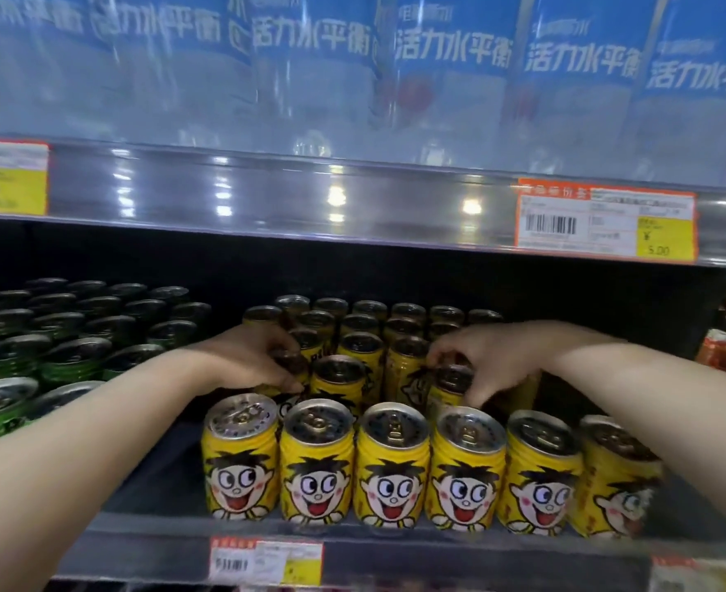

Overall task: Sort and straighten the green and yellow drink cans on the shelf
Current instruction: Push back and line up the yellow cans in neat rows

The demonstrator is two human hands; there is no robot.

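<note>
Yellow cans [393, 467] with a cartoon face stand in a straight front row on the shelf [156, 523], with several more rows behind. Green cans [71, 365] fill the shelf's left side. My left hand [250, 356] reaches into the second row and grips the top of a yellow can [289, 364] there. Further right in that row, my right hand [493, 356] is closed around the top of another yellow can [453, 384]. Both forearms cross over the front row. The gripped cans' bodies are partly hidden.
The shelf above [310, 194] hangs low over the cans and carries blue-labelled bottles [455, 79] and price tags [604, 220]. A dark gap lies between green and yellow groups. Red packages [722, 350] sit at the far right.
</note>
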